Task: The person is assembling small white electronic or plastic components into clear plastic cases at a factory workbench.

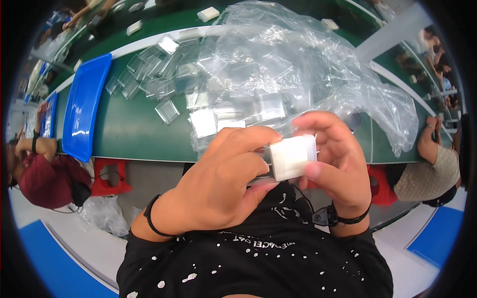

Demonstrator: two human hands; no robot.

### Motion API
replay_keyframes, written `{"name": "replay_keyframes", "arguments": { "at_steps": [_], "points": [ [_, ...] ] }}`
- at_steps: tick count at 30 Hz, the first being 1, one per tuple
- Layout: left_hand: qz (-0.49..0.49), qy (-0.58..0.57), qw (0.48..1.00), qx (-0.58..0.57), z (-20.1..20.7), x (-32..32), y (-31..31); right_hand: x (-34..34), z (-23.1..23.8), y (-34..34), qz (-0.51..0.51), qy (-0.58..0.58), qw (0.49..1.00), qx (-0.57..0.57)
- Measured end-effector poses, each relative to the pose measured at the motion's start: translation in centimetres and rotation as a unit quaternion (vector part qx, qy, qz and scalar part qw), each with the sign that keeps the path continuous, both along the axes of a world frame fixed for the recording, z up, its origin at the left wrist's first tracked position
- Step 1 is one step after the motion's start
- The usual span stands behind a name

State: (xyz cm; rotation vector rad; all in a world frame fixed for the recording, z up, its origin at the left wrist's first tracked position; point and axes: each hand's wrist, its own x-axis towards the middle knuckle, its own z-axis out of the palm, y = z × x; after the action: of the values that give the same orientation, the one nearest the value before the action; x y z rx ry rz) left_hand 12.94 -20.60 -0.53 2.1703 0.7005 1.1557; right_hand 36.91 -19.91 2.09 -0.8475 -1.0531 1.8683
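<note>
My left hand (213, 179) is closed around a clear plastic case (267, 174), most of it hidden by the fingers. A small white box (290, 159) sits against the right side of that case, in front of my body. Whether the box is partly inside the case, I cannot tell. My right hand (343, 164) grips the box's right end, thumb on its near face and fingers curled behind it. Just beyond both hands, several flat clear cases (167, 110) lie loose on the green table (134, 141).
A large clear plastic bag (278, 54) spreads over the table's middle and right. A blue tray (82, 107) stands at the left. White boxes (208, 14) lie on the far green surface. Co-workers sit left and right, near red stools (110, 176).
</note>
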Motion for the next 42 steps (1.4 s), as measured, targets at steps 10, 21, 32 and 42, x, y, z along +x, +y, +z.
{"name": "replay_keyframes", "arguments": {
  "at_steps": [10,21,32,42],
  "points": [
    [0.019,-0.003,1.000,-0.006,-0.4,-0.3,-0.3,-1.3,0.9,-1.2,-0.011,-0.060,0.998,-0.025],
    [0.010,-0.085,0.960,-0.265,-0.5,-1.2,-1.0,-0.2,-1.5,0.7,0.041,-0.176,0.887,0.424],
    [0.065,-0.009,0.991,-0.117,-0.2,-1.0,-0.5,-1.3,-0.8,-0.8,0.012,-0.063,0.997,0.050],
    [0.046,-0.066,0.995,-0.063,-1.4,-1.2,0.1,-1.9,-1.0,-1.3,-0.012,-0.071,0.990,0.122]
  ]
}}
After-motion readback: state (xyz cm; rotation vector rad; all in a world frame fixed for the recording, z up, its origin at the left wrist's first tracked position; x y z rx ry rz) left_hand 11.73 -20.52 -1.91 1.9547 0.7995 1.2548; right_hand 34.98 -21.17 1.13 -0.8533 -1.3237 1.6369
